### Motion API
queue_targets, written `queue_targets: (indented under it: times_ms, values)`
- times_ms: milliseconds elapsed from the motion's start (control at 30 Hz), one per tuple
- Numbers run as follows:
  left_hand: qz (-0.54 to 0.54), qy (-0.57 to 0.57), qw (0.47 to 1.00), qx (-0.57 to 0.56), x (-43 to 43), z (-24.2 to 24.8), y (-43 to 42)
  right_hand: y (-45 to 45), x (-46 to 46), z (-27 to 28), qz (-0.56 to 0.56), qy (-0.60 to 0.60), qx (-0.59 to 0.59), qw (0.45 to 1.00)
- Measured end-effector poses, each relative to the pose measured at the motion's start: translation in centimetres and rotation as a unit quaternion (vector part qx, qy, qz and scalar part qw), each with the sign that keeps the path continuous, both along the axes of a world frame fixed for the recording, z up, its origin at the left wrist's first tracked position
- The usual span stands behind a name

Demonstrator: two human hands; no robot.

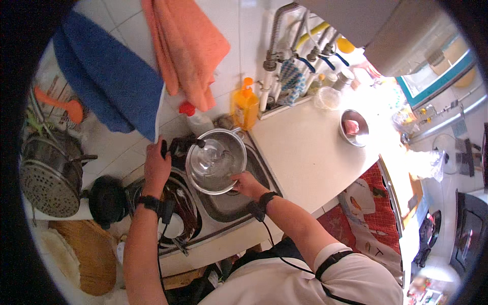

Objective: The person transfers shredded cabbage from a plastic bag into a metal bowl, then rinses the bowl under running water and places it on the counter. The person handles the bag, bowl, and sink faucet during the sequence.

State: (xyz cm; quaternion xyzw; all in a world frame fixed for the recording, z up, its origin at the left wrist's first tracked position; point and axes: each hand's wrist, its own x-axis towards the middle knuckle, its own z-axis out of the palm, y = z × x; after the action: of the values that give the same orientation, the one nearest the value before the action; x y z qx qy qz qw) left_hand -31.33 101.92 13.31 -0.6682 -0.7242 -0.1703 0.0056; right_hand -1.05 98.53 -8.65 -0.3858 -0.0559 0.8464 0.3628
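Observation:
My right hand (248,185) grips the near rim of a metal pot (216,161), which is over the sink basin (223,207) under a black faucet (187,145). The pot's inside is shiny and seems to hold clear water. My left hand (157,158) is beside the faucet, at a black lever-like part (164,149), just below the blue towel (114,76); whether its fingers are closed on the part is not plain. A second basin at the left holds a large dark pan (187,202) and a white bowl (173,225).
An orange soap bottle (245,106) and a red-capped bottle (199,121) stand behind the sink. On the white counter (301,152) is a metal bowl (353,127) with a pink piece inside. An orange towel (187,49) hangs above. Pots and a steamer (49,188) are at left.

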Motion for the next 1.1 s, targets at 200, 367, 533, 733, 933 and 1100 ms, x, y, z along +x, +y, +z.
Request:
queue_targets:
  times_ms: [200, 367, 533, 733, 933, 1100]
  values:
    - [0.077, -0.209, 0.973, -0.066, 3.9, -2.7, -5.8, -0.2, 2.8, 2.2, 0.066, -0.083, 0.123, 0.987]
    - [0.118, -0.543, 0.767, -0.321, 5.9, -6.7, -8.3, -0.1, 4.7, 3.4, 0.121, -0.084, 0.093, 0.985]
    - [0.16, -0.58, 0.752, -0.269, 5.9, -8.4, -10.1, 1.7, 3.6, 4.4, 0.132, -0.123, 0.134, 0.974]
    - [0.21, -0.559, 0.775, -0.207, 5.2, -9.3, -13.6, 5.0, -0.2, 5.8, -0.065, -0.138, 0.038, 0.988]
    - [0.224, -0.527, 0.801, -0.173, 4.5, -8.5, -15.7, 7.0, -5.7, 6.3, 0.055, 0.053, 0.006, 0.997]
    - [0.229, -0.534, 0.803, -0.133, 4.6, -8.5, -16.1, 8.1, -7.7, 6.5, 0.084, 0.051, -0.016, 0.995]
